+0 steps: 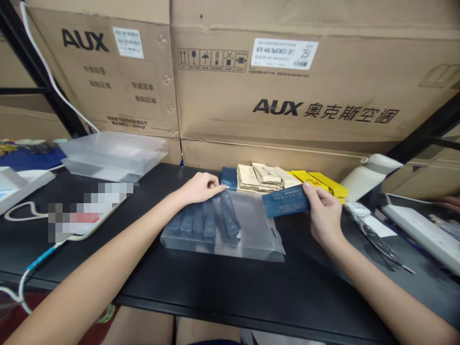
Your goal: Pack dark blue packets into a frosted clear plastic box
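Note:
My right hand pinches one end of a dark blue packet with pale printing and holds it above the right end of a clear plastic bag. The bag lies flat on the black table, its end with the handle cut-out toward the right. Inside it, several dark blue packets are fanned side by side in the left half. At the bag's far edge, my left hand is closed, with thumb and finger pinched on the plastic. Another blue packet lies just behind that hand.
Beyond the bag lie kraft paper packets and yellow packets. A white bottle leans at the right, near a cable and a power strip. Left are more clear bags and a phone. Large cartons stand behind.

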`<state>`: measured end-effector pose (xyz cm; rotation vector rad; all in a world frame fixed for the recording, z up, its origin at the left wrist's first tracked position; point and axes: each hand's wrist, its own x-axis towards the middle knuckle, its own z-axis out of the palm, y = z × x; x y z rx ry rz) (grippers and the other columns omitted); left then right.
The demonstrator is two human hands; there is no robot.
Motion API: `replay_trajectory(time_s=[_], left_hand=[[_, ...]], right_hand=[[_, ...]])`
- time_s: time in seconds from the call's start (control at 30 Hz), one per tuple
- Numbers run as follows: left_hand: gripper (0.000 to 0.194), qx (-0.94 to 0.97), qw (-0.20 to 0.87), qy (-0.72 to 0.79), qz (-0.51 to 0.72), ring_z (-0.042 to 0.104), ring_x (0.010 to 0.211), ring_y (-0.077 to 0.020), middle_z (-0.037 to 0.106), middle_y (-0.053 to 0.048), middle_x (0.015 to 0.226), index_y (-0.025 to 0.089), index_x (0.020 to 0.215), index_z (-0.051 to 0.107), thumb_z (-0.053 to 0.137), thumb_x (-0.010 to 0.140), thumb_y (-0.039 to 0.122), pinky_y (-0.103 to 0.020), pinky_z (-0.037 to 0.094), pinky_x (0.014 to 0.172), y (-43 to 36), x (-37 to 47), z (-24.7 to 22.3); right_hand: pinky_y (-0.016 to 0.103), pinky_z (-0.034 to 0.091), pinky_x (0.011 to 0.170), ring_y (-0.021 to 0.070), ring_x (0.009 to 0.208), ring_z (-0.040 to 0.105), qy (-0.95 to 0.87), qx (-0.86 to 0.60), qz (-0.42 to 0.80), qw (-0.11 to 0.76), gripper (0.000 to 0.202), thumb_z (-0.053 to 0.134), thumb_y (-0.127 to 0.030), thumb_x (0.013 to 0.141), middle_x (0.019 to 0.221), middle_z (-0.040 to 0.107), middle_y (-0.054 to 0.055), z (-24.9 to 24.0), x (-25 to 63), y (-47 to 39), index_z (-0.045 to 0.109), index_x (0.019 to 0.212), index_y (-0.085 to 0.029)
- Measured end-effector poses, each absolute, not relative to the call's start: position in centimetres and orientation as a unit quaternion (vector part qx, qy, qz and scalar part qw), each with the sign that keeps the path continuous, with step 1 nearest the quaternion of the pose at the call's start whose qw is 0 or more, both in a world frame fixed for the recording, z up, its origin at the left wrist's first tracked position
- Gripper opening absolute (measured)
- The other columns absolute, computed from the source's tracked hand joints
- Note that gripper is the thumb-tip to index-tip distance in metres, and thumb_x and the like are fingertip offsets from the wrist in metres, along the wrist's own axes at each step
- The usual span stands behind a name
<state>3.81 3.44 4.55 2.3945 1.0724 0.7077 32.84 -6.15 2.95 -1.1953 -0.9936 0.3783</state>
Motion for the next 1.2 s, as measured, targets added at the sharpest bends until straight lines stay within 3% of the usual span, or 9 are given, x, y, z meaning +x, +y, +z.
replay_trajectory(time_s=[0.1,0.27,0.37,0.47,0.67,1.2], left_hand=[[0.04,0.862,0.209,0.386,0.253,0.047,0.056,-0.0119,0.054,0.001,0.057,0.017,0.057,0.05,0.054,0.084,0.046,-0.025,0.032,0.057,3.6,3.8,4.5],[0.039,0.863,0.211,0.385,0.252,0.047,0.056,-0.0118,0.053,0.001,0.057,0.017,0.056,0.05,0.053,0.083,0.045,-0.025,0.032,0.057,3.7,3.8,4.4],[0.038,0.862,0.21,0.388,0.249,0.047,0.056,-0.012,0.053,0.001,0.057,0.017,0.057,0.05,0.053,0.083,0.044,-0.025,0.031,0.056,3.6,3.7,4.5],[0.038,0.863,0.208,0.386,0.251,0.047,0.056,-0.012,0.054,0.001,0.056,0.017,0.056,0.05,0.053,0.084,0.043,-0.025,0.032,0.056,3.5,3.8,4.5],[0.037,0.863,0.213,0.377,0.26,0.048,0.055,-0.0119,0.056,0.001,0.057,0.017,0.057,0.053,0.054,0.083,0.043,-0.025,0.032,0.056,3.5,3.8,4.5],[0.037,0.868,0.207,0.373,0.254,0.049,0.056,-0.0124,0.056,0.0,0.058,0.017,0.058,0.053,0.053,0.084,0.044,-0.025,0.032,0.056,3.4,3.8,4.6]], right_hand=[[0.031,0.048,0.053,0.0168,0.058,0.054,-0.474,-0.517,0.111,0.704,0.033,0.071,-0.054,0.076,0.063,0.059,0.0,2.8,33.1,-6.0,0.066,0.065,-0.023],[0.028,0.04,0.039,0.0148,0.049,0.048,-0.464,-0.531,0.146,0.694,0.031,0.068,-0.053,0.078,0.067,0.062,0.0,2.3,33.2,-5.8,0.07,0.085,-0.022],[0.029,0.045,0.047,0.016,0.054,0.054,-0.483,-0.527,0.129,0.687,0.03,0.07,-0.046,0.078,0.073,0.067,0.001,2.4,33.2,-5.8,0.07,0.097,-0.023],[0.033,0.049,0.059,0.0191,0.064,0.06,-0.517,-0.527,0.093,0.668,0.025,0.069,-0.044,0.078,0.076,0.068,0.003,2.7,33.4,-6.0,0.069,0.092,-0.023],[0.033,0.046,0.054,0.0191,0.059,0.058,-0.553,-0.566,0.091,0.605,0.023,0.07,-0.044,0.077,0.07,0.065,0.001,3.4,33.6,-6.4,0.07,0.084,-0.023],[0.036,0.05,0.069,0.0234,0.072,0.064,-0.599,-0.609,0.021,0.52,0.026,0.065,-0.047,0.079,0.077,0.071,0.003,3.5,34.3,-6.4,0.07,0.082,-0.021]])
